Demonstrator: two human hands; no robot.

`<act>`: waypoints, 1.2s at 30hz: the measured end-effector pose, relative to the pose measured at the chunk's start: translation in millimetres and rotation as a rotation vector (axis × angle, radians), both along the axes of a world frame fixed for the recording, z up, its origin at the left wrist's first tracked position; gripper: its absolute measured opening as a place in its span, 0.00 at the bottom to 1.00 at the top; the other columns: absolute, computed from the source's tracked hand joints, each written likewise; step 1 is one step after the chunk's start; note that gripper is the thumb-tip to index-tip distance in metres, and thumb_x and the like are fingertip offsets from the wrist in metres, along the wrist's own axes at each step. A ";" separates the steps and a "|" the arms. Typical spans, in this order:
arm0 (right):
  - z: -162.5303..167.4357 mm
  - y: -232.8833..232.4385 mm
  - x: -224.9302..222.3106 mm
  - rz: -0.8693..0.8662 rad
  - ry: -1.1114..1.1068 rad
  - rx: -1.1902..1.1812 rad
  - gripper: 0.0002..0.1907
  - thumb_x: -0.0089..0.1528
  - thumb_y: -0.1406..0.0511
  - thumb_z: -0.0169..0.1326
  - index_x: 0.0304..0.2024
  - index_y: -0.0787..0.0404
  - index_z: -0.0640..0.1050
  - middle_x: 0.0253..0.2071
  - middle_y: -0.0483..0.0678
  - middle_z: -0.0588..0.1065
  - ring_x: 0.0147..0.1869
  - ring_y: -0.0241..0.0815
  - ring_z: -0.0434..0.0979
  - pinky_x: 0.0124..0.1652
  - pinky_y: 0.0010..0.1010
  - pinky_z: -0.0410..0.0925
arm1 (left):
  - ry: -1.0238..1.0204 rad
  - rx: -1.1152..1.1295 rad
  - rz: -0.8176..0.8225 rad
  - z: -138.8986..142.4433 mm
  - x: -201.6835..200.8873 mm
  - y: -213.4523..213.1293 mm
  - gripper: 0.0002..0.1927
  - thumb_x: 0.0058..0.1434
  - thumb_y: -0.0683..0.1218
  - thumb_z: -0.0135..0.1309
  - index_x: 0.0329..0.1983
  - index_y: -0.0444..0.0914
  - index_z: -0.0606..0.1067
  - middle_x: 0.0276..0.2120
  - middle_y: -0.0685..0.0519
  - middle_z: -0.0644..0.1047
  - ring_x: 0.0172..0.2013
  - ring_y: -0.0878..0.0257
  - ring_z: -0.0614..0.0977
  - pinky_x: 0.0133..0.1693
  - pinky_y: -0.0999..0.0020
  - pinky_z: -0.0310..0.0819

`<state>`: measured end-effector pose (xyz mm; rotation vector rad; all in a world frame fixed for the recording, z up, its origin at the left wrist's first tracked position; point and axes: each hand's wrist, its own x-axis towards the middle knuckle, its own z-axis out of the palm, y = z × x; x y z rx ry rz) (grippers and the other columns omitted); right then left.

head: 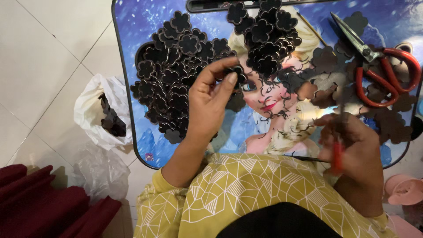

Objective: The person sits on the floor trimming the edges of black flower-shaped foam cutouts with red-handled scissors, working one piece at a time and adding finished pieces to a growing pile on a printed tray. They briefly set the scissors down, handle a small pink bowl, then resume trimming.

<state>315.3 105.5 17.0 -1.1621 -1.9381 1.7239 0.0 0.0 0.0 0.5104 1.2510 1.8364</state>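
My left hand (210, 103) reaches over a small blue picture-printed table (132, 105) and pinches a black flower-shaped cutout (236, 72) between thumb and fingers, at the right edge of a large heap of the same cutouts (176, 66). A second heap of black flowers (264, 35) lies at the top middle. My right hand (354, 147), blurred, is closed around a thin red-handled tool (337, 156) near the table's front right edge. Brownish flower cutouts (328, 79) are scattered just beyond it.
Red-handled scissors (379, 70) lie on the table's upper right. On the tiled floor to the left sit a white plastic bag with dark scraps (105, 112) and a clear bag (99, 169). Dark red cloth (39, 198) is at bottom left, a pink object (403, 189) at bottom right.
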 end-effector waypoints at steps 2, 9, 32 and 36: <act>17.6 -17.0 -10.0 -0.081 0.185 -0.124 0.47 0.54 0.40 0.68 0.57 0.73 0.75 0.36 0.46 0.69 0.42 0.39 0.70 0.49 0.32 0.66 | -0.031 -0.001 -0.035 0.7 4.3 -0.5 0.13 0.74 0.37 0.55 0.60 0.31 0.74 0.49 0.52 0.80 0.49 0.70 0.80 0.53 0.75 0.75; 4.5 -9.9 -62.7 0.186 0.318 -0.790 0.49 0.57 0.34 0.56 0.57 0.69 0.69 0.44 0.58 0.78 0.37 0.46 0.79 0.34 0.33 0.70 | -0.067 0.021 0.055 -1.7 7.7 6.2 0.08 0.73 0.35 0.58 0.51 0.30 0.73 0.41 0.52 0.77 0.44 0.71 0.78 0.47 0.76 0.73; 6.2 -15.5 -72.8 0.370 0.230 -0.373 0.50 0.61 0.34 0.47 0.66 0.69 0.65 0.42 0.49 0.73 0.45 0.40 0.74 0.46 0.31 0.68 | -0.027 -0.102 -0.167 20.4 37.5 13.9 0.11 0.69 0.36 0.59 0.52 0.29 0.74 0.41 0.52 0.78 0.38 0.72 0.78 0.38 0.73 0.77; 9.1 -16.5 -72.0 0.351 0.211 -0.351 0.51 0.60 0.32 0.48 0.62 0.69 0.67 0.41 0.49 0.72 0.43 0.40 0.71 0.44 0.31 0.67 | 0.011 -0.130 -0.228 30.3 36.4 11.6 0.12 0.70 0.39 0.57 0.55 0.31 0.76 0.44 0.54 0.80 0.41 0.73 0.81 0.43 0.75 0.81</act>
